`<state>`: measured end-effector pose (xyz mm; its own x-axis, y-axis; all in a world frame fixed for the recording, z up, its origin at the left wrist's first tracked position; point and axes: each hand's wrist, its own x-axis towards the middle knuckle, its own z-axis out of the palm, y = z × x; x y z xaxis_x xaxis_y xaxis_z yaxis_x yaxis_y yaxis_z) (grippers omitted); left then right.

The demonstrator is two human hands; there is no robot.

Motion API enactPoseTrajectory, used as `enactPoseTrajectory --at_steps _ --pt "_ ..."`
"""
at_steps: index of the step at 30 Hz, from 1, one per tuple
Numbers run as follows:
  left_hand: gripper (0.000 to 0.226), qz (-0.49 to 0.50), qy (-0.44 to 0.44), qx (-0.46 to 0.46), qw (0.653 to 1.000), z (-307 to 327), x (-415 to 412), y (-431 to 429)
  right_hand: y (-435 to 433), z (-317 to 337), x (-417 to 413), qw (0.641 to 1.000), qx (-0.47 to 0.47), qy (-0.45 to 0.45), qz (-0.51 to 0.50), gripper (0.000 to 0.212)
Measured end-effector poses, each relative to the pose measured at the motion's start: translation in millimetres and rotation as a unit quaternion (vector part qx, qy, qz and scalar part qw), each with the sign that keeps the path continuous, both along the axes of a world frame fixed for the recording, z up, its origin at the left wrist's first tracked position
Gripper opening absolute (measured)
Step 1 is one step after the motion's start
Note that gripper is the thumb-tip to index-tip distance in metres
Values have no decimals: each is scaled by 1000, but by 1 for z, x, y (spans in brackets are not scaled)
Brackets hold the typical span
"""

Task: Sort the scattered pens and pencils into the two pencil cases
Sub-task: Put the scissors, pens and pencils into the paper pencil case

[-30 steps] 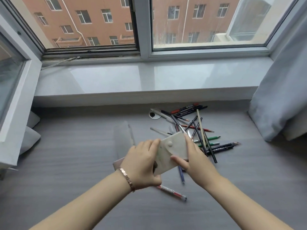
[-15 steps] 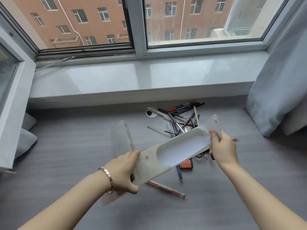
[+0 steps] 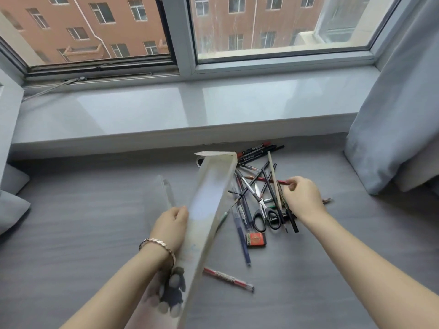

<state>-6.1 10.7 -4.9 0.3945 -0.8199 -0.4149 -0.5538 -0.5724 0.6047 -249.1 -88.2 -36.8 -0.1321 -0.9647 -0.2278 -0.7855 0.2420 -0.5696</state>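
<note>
Two cases: one case [image 3: 209, 205] tilts up in my left hand [image 3: 169, 224], fingers curled round its side; the second case [image 3: 156, 198] lies flat on the desk [image 3: 71, 233] just beside it. My right hand [image 3: 303, 200] pinches the end of a red pencil [image 3: 266, 180] in the pile [image 3: 251, 186]. Light, stiff, slick, I judge; mid-shaft would hold steadier.

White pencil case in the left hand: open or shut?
Open. The left hand grips the white pencil case; its flap sticks out unfastened at the far end.
</note>
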Motion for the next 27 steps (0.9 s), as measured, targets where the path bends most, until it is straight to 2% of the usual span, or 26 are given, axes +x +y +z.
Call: enactPoseTrajectory --at_steps 2,6,9,13,16,18,20,22,23,27 --pt "43 -3 -11 0 1000 0 -2 -1 -10 -4 12 997 39 57 45 33" --pt "27 -8 0 -1 1000 -2 -7 -5 -26 -17 36 984 83 132 87 32" --pt "24 -1 5 -8 1000 -4 -8 -6 -33 -26 39 983 74 148 85 21" --pt "27 7 11 -6 1000 -8 -10 -5 -34 -25 31 983 73 135 101 17" --pt "26 14 14 -2 1000 -13 -12 -7 -33 -7 24 994 7 56 93 14" --pt "26 14 13 1 1000 -15 -14 -8 -29 16 23 994 -50 -64 69 12" --pt "25 10 13 4 1000 -18 -16 -7 -21 42 26 964 -79 -252 12 9" --pt "24 -2 11 4 1000 -19 -19 -4 -7 58 34 910 -62 -408 -41 10" --pt "24 -10 11 2 1000 -19 -22 -2 2 58 38 896 -47 -438 -49 11" --pt "28 -36 2 -25 999 -13 -32 0 36 42 62 902 93 -422 -2 7"
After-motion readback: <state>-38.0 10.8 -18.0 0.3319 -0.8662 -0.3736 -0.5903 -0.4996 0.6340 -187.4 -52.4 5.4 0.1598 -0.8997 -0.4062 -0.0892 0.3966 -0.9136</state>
